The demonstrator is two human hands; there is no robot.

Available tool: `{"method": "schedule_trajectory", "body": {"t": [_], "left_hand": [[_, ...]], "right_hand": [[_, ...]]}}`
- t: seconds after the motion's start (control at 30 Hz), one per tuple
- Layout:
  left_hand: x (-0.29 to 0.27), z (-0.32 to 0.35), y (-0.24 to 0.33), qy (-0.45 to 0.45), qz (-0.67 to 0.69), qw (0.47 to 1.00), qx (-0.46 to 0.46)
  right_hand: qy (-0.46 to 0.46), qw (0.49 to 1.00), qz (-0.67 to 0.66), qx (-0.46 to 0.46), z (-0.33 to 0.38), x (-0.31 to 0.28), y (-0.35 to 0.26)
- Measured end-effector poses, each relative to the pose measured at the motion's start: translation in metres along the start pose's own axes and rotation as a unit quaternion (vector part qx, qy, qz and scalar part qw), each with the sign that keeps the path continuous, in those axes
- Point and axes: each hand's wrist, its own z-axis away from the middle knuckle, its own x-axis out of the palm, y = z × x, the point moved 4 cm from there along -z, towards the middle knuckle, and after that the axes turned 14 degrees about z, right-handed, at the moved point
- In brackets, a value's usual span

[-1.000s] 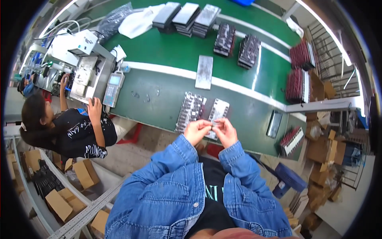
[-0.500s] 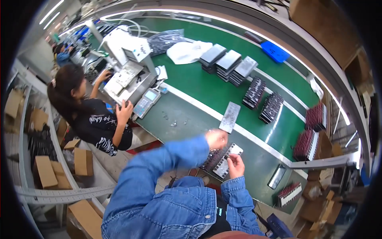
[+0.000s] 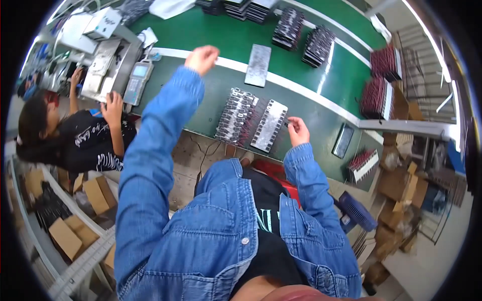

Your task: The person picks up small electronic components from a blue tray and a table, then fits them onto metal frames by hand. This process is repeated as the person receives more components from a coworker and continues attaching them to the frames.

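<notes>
My left hand (image 3: pixel 202 59) is stretched over the bench near its white strip, fingers curled together; whatever they hold, if anything, is too small to make out. My right hand (image 3: pixel 298 131) pinches a small dark piece (image 3: pixel 287 124) beside the right edge of a flat silver panel with black-and-white notched edges (image 3: pixel 270 125). Left of that panel lies a block of rows of small metallic parts with dark red wires (image 3: pixel 237 116). A bare grey metal plate (image 3: pixel 258 65) lies farther off, across the white strip.
Wired stacks (image 3: pixel 288 29) stand at the back, with red-wired panels (image 3: pixel 376 98) at the right. A phone (image 3: pixel 343 140) lies near another wired panel (image 3: pixel 362 165). On the left, a co-worker (image 3: pixel 85 133) handles a machine (image 3: pixel 103 70) beside a grey handheld device (image 3: pixel 138 83).
My left hand has moved away from the silver panel, out to the left and farther off. My right hand stays at the panel's right edge. The view has tilted downward.
</notes>
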Motion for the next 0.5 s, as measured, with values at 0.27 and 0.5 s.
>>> {"method": "schedule_trajectory", "body": {"t": [0.27, 0.5], "left_hand": [[0.073, 0.193, -0.058, 0.013, 0.097, 0.983, -0.154], [0.094, 0.256, -0.074, 0.033, 0.142, 0.969, -0.2]], "right_hand": [[0.042, 0.997, 0.062, 0.014, -0.044, -0.003, 0.017], [0.066, 0.965, 0.246, -0.062, -0.08, 0.01, 0.007]]}}
